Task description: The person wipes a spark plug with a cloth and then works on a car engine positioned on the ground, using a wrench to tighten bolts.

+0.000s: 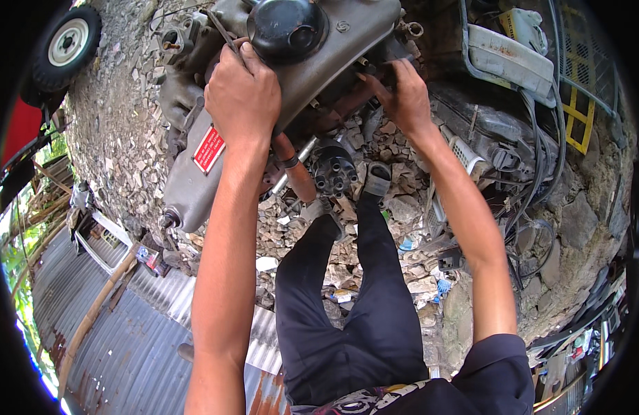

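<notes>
In front of me lies an engine with a long grey valve cover, topped by a round black cap-like housing. My left hand rests over the cover, its fingers closed on a thin dark metal bar that points up and left. What the bar's lower end touches is hidden by the hand. My right hand reaches to the engine's right side, thumb and fingers apart beside dark, shadowed parts; its fingertips are partly hidden. Below the engine are a black distributor cap and a rusty-orange pipe.
Broken stones cover the ground around my feet. A tractor-like wheel stands at the far left, with corrugated metal sheets nearer. On the right are a grey-white plastic container, black cables and a yellow metal frame.
</notes>
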Tool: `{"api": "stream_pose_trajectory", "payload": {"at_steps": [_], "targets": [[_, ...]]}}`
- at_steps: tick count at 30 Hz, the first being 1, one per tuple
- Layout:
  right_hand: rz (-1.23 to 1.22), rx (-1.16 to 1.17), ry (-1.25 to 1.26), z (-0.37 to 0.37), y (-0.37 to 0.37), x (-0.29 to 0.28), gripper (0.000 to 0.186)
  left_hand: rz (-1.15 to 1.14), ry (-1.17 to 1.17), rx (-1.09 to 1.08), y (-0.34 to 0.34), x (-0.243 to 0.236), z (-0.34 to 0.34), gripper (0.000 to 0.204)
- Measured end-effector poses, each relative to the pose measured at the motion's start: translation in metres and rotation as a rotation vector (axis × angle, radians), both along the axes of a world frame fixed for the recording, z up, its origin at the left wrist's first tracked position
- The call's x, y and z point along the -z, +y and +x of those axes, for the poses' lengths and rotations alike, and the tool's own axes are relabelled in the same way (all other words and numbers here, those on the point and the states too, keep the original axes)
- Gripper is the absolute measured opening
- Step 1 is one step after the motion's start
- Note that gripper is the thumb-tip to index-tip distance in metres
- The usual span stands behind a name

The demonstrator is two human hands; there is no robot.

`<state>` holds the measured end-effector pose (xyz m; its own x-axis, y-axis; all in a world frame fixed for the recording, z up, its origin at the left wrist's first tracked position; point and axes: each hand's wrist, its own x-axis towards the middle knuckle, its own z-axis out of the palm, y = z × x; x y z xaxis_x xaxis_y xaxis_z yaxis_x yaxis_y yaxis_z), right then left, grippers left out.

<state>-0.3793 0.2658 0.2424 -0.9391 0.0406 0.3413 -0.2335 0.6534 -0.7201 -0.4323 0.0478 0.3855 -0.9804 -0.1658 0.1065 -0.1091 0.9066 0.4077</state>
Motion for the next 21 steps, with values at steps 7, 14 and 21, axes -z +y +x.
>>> {"api": "stream_pose_trajectory", "payload": {"at_steps": [7,14,21], "targets": [[-0.029,0.131,-0.035,0.003,-0.018,-0.003,0.031,0.018,0.028,0.016,0.000,0.001,0.000,0.031],[0.047,0.032,0.050,-0.002,-0.012,-0.001,0.023,0.021,0.054,0.017,0.002,0.001,0.000,0.029],[0.282,-0.285,0.098,-0.024,0.019,-0.004,0.029,0.020,0.065,0.025,0.000,0.003,0.000,0.029]]}}
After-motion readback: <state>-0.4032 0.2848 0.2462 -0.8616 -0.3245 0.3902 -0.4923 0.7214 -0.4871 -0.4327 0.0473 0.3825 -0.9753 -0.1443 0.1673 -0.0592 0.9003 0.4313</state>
